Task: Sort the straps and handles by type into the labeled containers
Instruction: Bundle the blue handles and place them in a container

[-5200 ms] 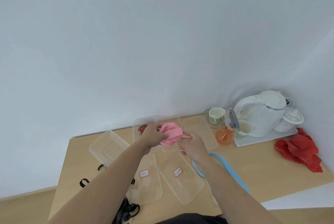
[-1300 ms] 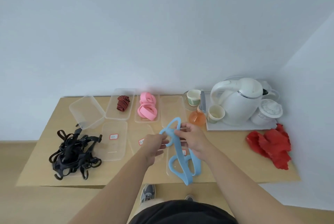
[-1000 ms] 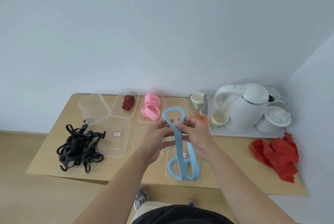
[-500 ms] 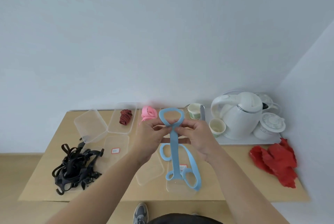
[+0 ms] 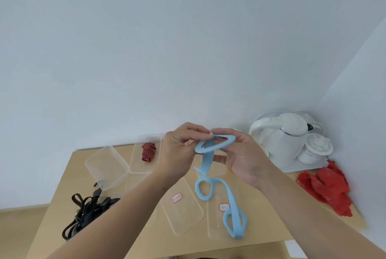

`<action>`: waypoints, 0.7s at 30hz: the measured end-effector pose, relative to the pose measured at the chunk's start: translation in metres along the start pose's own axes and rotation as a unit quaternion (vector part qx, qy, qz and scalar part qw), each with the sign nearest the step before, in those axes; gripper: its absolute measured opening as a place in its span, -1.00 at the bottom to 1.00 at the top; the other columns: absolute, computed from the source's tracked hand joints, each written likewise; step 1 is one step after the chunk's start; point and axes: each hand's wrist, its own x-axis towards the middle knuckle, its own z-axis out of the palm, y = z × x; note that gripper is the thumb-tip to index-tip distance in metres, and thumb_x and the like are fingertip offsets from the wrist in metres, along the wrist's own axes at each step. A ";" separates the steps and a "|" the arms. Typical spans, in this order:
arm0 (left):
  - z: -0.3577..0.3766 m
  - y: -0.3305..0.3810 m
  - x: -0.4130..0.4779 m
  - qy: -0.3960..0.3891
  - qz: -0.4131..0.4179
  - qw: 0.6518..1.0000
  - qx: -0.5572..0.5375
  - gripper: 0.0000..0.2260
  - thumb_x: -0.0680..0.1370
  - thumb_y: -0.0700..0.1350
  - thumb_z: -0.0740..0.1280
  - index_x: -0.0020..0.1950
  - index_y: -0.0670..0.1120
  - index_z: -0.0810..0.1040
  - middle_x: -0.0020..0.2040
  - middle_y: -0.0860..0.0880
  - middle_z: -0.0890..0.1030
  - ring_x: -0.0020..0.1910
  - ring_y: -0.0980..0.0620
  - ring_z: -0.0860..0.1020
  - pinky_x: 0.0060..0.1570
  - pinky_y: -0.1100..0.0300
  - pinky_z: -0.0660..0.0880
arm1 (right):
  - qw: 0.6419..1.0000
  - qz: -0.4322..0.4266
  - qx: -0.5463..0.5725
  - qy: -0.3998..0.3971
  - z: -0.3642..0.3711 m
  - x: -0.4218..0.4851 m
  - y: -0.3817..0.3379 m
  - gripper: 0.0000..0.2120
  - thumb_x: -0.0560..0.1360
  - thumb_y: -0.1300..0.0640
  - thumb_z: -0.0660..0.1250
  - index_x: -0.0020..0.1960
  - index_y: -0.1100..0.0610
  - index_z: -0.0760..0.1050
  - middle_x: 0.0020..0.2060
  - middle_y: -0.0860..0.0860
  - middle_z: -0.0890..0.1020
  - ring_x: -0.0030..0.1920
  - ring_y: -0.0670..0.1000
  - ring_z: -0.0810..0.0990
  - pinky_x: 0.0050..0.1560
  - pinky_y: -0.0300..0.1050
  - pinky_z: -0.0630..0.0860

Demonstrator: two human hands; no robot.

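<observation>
My left hand [image 5: 179, 152] and my right hand [image 5: 240, 158] both pinch the top loop of a light blue silicone strap [image 5: 206, 166], held above the table. The rest of the strap hangs down in loops over a clear labeled container [image 5: 217, 231]. Another labeled container [image 5: 183, 214] lies to its left. A red-and-black striped strap [image 5: 148, 151] lies in a back-row container [image 5: 137, 166]. An unfilled clear container [image 5: 106, 166] sits at the back left. A tangle of black straps [image 5: 87, 212] lies at the table's front left. The pink straps are hidden behind my hands.
A white kettle [image 5: 279, 139] and a white lidded cup [image 5: 315, 150] stand on a tray at the back right. A crumpled red cloth [image 5: 328, 187] lies at the right edge. The wooden table [image 5: 62, 191] meets the wall behind.
Both hands have lifted the blue strap higher and tipped its top loop flat toward me. The camera has tilted up, so the table sits lower in view.
</observation>
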 end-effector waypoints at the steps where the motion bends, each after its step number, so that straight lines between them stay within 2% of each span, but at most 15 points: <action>1: -0.001 0.003 0.001 -0.003 0.003 1.000 0.018 -0.76 0.49 -0.50 0.39 -0.14 -0.20 0.74 -0.06 0.00 0.67 -0.02 0.08 0.65 -0.05 0.25 0.60 | 0.999 0.018 0.029 -0.003 0.001 -0.001 -0.003 -0.81 0.47 0.28 0.35 0.03 0.20 0.69 -0.02 0.20 0.69 -0.03 0.17 0.68 -0.04 0.10 0.66; 2: -0.002 0.006 0.002 -0.007 0.006 0.999 0.035 -0.72 0.48 -0.51 0.38 -0.18 -0.17 0.74 -0.08 0.05 0.66 -0.04 0.13 0.64 -0.06 0.30 0.57 | 0.998 0.034 0.050 -0.006 0.001 0.000 -0.006 -0.80 0.49 0.22 0.33 0.06 0.19 0.67 -0.02 0.18 0.68 -0.06 0.14 0.67 -0.07 0.06 0.64; 4: -0.002 0.012 0.003 -0.009 0.017 0.998 0.055 -0.68 0.47 -0.54 0.36 -0.23 -0.16 0.75 -0.08 0.03 0.65 -0.09 0.20 0.64 -0.11 0.36 0.55 | 0.997 0.054 0.050 -0.024 -0.001 0.001 -0.011 -0.72 0.56 0.08 0.29 0.15 0.22 0.63 0.02 0.16 0.66 -0.03 0.12 0.66 -0.04 0.04 0.61; 6: -0.001 0.017 0.002 -0.007 0.026 0.998 0.048 -0.71 0.47 -0.54 0.36 -0.15 -0.18 0.73 -0.06 -0.05 0.63 -0.14 0.25 0.64 -0.14 0.39 0.55 | 0.998 0.043 -0.025 -0.040 -0.001 0.003 -0.014 -0.64 0.59 0.05 0.29 0.22 0.31 0.58 0.05 0.19 0.68 0.01 0.15 0.67 0.00 0.02 0.61; 8: -0.002 0.018 0.003 0.000 0.038 0.999 0.039 -0.75 0.48 -0.52 0.37 -0.10 -0.20 0.72 -0.07 -0.08 0.63 -0.14 0.24 0.64 -0.13 0.38 0.55 | 0.992 0.017 -0.117 -0.033 0.002 0.002 -0.016 -0.67 0.53 0.09 0.36 0.18 0.29 0.62 0.01 0.19 0.70 -0.01 0.14 0.69 0.00 -0.01 0.63; 12: -0.008 0.019 0.003 -0.005 0.012 0.999 0.036 -0.80 0.54 -0.48 0.32 -0.03 -0.26 0.69 -0.06 -0.14 0.69 -0.07 0.09 0.68 -0.07 0.30 0.58 | 0.986 -0.020 -0.166 0.005 0.007 0.005 -0.017 -0.77 0.47 0.08 0.44 0.05 0.17 0.70 -0.07 0.16 0.73 -0.06 0.10 0.70 0.02 0.11 0.66; 15: -0.012 0.020 0.003 -0.006 -0.070 0.997 -0.043 -0.68 0.58 -0.47 0.20 0.14 -0.18 0.64 0.02 -0.12 0.72 0.00 -0.07 0.71 -0.03 0.16 0.63 | 0.986 -0.027 -0.161 0.035 0.011 0.006 -0.016 -0.85 0.53 0.16 0.43 0.05 0.19 0.69 -0.07 0.15 0.73 -0.05 0.11 0.71 -0.06 0.02 0.65; 18: -0.010 0.025 0.006 -0.002 -0.150 0.986 -0.076 -0.77 0.70 -0.18 0.20 0.18 -0.15 0.65 0.04 -0.10 0.72 0.06 -0.12 0.69 0.13 -0.06 0.64 | 0.986 -0.031 -0.155 0.043 0.013 0.004 -0.016 -0.88 0.54 0.24 0.43 0.05 0.18 0.68 -0.09 0.13 0.74 -0.09 0.06 0.71 -0.11 -0.06 0.64; 20: -0.007 0.025 0.008 -0.015 -0.163 0.986 -0.033 -0.71 0.69 -0.02 0.24 0.12 -0.18 0.68 -0.01 -0.09 0.74 0.00 -0.06 0.71 0.13 -0.02 0.65 | 0.986 -0.036 -0.157 0.048 0.012 0.004 -0.018 -0.86 0.52 0.29 0.43 0.06 0.18 0.67 -0.09 0.13 0.74 -0.10 0.05 0.71 -0.11 -0.11 0.63; 21: -0.006 0.025 0.009 -0.025 -0.150 0.988 -0.006 -0.73 0.67 -0.03 0.29 0.10 -0.18 0.69 -0.02 -0.10 0.74 -0.01 -0.05 0.71 0.12 -0.01 0.65 | 0.985 -0.039 -0.160 0.047 0.011 0.003 -0.020 -0.85 0.52 0.31 0.43 0.06 0.18 0.67 -0.10 0.13 0.74 -0.11 0.05 0.71 -0.10 -0.12 0.63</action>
